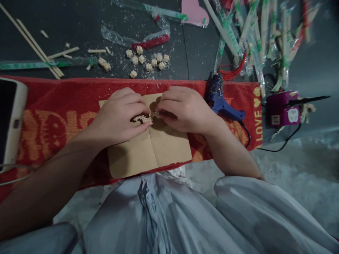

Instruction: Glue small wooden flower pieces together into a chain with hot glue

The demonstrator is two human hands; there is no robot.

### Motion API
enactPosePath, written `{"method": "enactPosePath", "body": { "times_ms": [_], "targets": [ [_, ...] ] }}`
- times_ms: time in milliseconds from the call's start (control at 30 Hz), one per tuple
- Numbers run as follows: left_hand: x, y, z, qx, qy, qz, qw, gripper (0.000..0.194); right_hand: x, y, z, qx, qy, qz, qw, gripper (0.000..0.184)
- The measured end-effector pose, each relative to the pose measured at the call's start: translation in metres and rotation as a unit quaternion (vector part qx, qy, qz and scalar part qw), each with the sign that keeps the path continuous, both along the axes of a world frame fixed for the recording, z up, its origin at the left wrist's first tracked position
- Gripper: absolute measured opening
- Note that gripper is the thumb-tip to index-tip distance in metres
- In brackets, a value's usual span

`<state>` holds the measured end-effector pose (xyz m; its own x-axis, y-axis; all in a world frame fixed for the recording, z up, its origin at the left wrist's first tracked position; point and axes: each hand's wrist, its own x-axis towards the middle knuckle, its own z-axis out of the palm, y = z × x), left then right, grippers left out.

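My left hand (123, 114) is closed, thumb and fingers pinching a small pale piece made of many short wooden stick bits (143, 119). From the other side, my right hand (184, 109) closes its fingertips on the right end of that piece; its underside is hidden by the fingers. Both hands are just above a creased tan card (135, 160) with faint lines on it. Beyond them, several small pale wooden clusters (148, 67) sit on the dark table among shavings. To the right of my right hand lies a blue glue gun (225, 107).
A red towel (60, 95) runs along the table edge under the card. At left is a phone (19, 106). Loose chopsticks (37, 44) lie at the back left, wrapped chopsticks (256, 31) at the back right. A purple box (282, 107) with a cord stands at right.
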<state>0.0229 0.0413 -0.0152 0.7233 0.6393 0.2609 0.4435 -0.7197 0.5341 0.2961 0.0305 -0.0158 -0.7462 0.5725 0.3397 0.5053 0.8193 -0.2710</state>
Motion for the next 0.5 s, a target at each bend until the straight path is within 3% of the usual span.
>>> {"method": "enactPosePath", "body": {
  "times_ms": [233,367,500],
  "targets": [
    [-0.0005,0.0020,0.0006,0.013,0.010,-0.001,1.000,0.020,-0.0005,-0.0009,0.0039,-0.045,0.004,-0.015,0.999,0.029],
    [-0.0006,0.0015,0.0028,0.009,0.028,-0.004,1.000,0.020,0.0013,-0.0019,0.0031,-0.031,0.006,-0.017,0.999,0.025],
    [-0.0004,0.0008,0.0042,0.056,0.018,0.000,0.998,0.020,0.0041,-0.0011,0.0004,-0.007,0.016,-0.024,1.000,0.026]
  ]
}}
